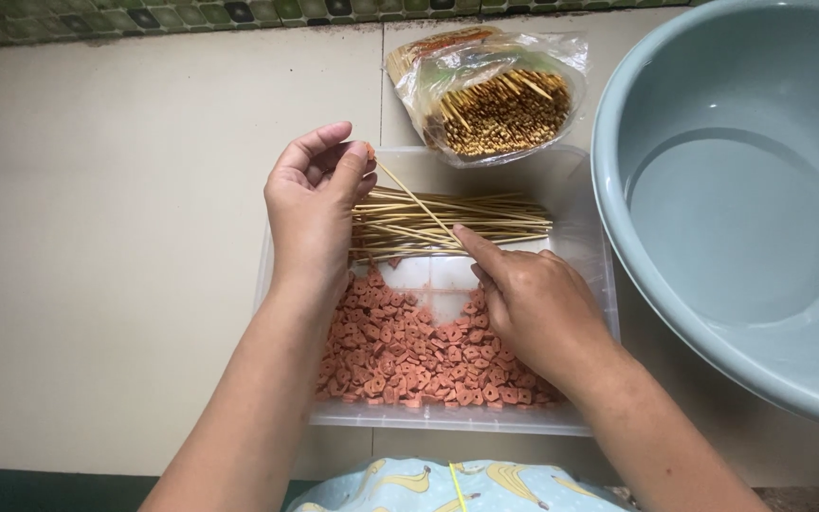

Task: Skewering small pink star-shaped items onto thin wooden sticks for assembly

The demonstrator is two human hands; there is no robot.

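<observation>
Two hands over tray (580, 256): left hand (313, 204) & right hand (533, 299) pinching one skewer (414, 199).

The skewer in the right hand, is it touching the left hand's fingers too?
Touching. The head view shows the skewer running from the right hand up to the left hand, whose fingertips pinch a small orange piece at its tip.

To our left the pale worktop (116, 218) lies bare right up to the clear plastic tray (585, 284), so we can pass a hand there freely. On our right the big grey basin (637, 237) crowds against the tray's wall, and the plastic bag of skewers (495, 100) blocks the tray's far edge. Inside the tray, the loose skewer bundle (485, 216) spans the far half and the pink pieces (409, 360) fill the near half, with only a small bare patch between them.
</observation>
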